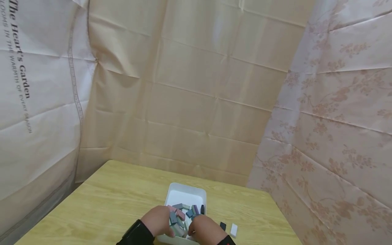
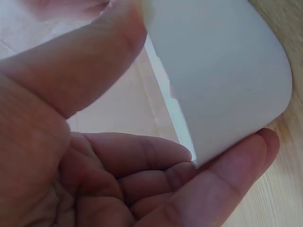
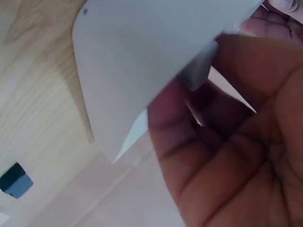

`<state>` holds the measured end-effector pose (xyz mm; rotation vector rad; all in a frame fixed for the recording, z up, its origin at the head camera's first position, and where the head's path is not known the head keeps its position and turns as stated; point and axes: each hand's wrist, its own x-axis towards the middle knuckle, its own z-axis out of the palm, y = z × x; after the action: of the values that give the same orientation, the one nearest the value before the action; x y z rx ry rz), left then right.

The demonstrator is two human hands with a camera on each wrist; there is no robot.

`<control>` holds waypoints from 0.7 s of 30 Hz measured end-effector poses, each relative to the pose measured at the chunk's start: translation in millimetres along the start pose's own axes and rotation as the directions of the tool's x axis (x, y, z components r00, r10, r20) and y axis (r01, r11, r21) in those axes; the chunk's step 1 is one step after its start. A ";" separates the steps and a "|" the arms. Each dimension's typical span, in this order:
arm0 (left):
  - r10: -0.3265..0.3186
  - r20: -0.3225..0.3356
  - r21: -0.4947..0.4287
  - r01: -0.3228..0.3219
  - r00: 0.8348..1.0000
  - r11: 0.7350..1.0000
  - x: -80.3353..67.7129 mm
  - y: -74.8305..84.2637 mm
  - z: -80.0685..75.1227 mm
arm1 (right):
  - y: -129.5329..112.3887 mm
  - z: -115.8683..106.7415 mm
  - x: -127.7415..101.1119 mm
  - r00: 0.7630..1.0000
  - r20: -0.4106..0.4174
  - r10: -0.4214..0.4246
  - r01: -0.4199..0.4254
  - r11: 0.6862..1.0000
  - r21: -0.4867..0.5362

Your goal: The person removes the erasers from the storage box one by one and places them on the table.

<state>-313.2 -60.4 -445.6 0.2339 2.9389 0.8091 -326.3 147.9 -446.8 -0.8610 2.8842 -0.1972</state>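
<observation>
A white tray [image 1: 186, 190] with several small pastel blocks in it, blue, grey-green, pink and purple, stands on the table. My left hand [image 1: 157, 219] is at its left side. In the left wrist view the thumb [image 2: 109, 52] and fingers [image 2: 227, 184] of that hand grip the tray's wall [image 2: 227, 80]. Inside the tray's near right part is my right hand [image 1: 205, 228], fingers pointing down. The right wrist view has its thumb and finger pinching a grey block [image 3: 199, 68] beside the tray's wall [image 3: 128, 56]. The wall hides part of this block.
Right of the tray, a black block [image 1: 223, 226] and a white block [image 1: 233, 230] lie on the wood-patterned table [image 1: 128, 190]. A beige cloth [image 1: 190, 102] hangs behind the table. White cloth [image 1: 39, 102] hangs on the left, and floral cloth [image 1: 330, 119] on the right.
</observation>
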 end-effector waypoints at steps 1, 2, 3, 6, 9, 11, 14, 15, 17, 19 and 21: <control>-0.012 0.005 0.000 0.012 1.000 1.000 0.5 0.2 0.3 | 0.5 0.2 -0.8 1.000 0.005 -0.006 0.006 1.000 0.003; -0.022 0.005 0.004 0.022 1.000 1.000 0.4 0.5 0.7 | 1.2 0.7 -1.8 1.000 -0.005 -0.021 0.021 1.000 -0.006; -0.035 0.010 0.000 0.035 0.999 0.999 -0.3 1.2 0.7 | 1.9 1.0 -2.9 1.000 -0.009 -0.023 0.023 1.000 -0.005; -0.047 0.015 -0.010 0.047 0.999 0.999 -3.2 2.3 1.1 | 3.7 0.1 -4.9 0.999 -0.027 -0.034 0.033 0.999 -0.035; -0.038 0.026 -0.027 0.039 0.999 0.999 -5.8 2.7 1.3 | 3.5 -4.1 -6.7 1.000 -0.008 -0.024 0.024 0.996 -0.084; -0.030 0.026 -0.031 0.031 0.999 0.999 -6.4 2.6 0.9 | 2.8 -7.9 -8.1 1.000 -0.001 -0.021 0.021 0.994 -0.106; -0.030 0.020 -0.014 0.031 0.999 0.999 -5.6 2.8 -0.4 | 2.5 -14.2 -11.8 0.999 -0.028 -0.028 0.024 0.993 -0.119; -0.034 0.019 -0.008 0.034 0.999 0.999 -5.0 3.1 -1.1 | 2.8 -16.6 -13.0 0.998 -0.048 -0.031 0.025 0.992 -0.120; -0.040 0.015 0.006 0.040 0.999 0.999 -3.0 3.2 -2.2 | 5.5 -21.8 -15.1 0.994 -0.110 -0.025 0.012 0.993 -0.119; -0.048 0.015 0.001 0.048 0.999 0.999 -1.8 3.5 -3.9 | 11.6 -27.7 -16.2 0.985 -0.173 0.023 -0.039 0.995 -0.089; -0.043 0.009 -0.008 0.043 0.999 0.999 -1.5 3.5 -5.4 | 22.0 -34.2 -19.3 0.962 -0.258 0.085 -0.102 0.993 -0.051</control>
<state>-311.9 -60.3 -439.1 0.1726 2.9213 0.8115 -327.4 179.8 -415.1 -0.7571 3.1792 -0.2224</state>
